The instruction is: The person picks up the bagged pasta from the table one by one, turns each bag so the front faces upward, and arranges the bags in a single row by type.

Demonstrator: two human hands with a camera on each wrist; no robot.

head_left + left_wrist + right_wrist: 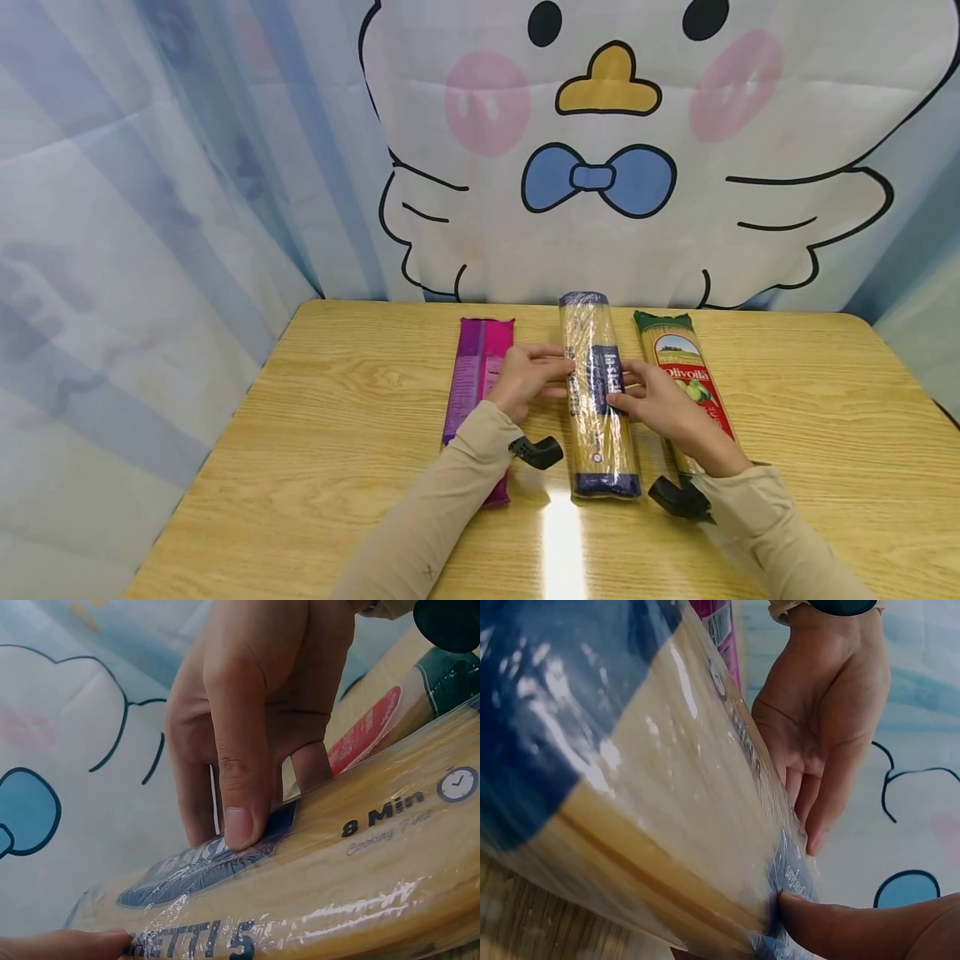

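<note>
A clear packet of spaghetti [596, 433] with dark blue ends and a blue label is held between both hands at the middle of the table. My left hand [525, 379] grips its left edge, thumb on the near face and fingers reaching behind. On the opposite edge, my right hand [667, 408] pinches it, with the thumb [238, 817] pressing the label in the left wrist view. Print reading "8 Min" shows on the wrapper there. The right wrist view has the left hand [821, 712] along the packet's far side, its fingertips partly hidden.
A purple and pink packet [468, 383] lies left, partly under my left forearm. To the right lies a pasta packet [686, 358] with a green top and red label, partly covered by my right hand. Behind the wooden table [337, 417] hangs a printed curtain [480, 233].
</note>
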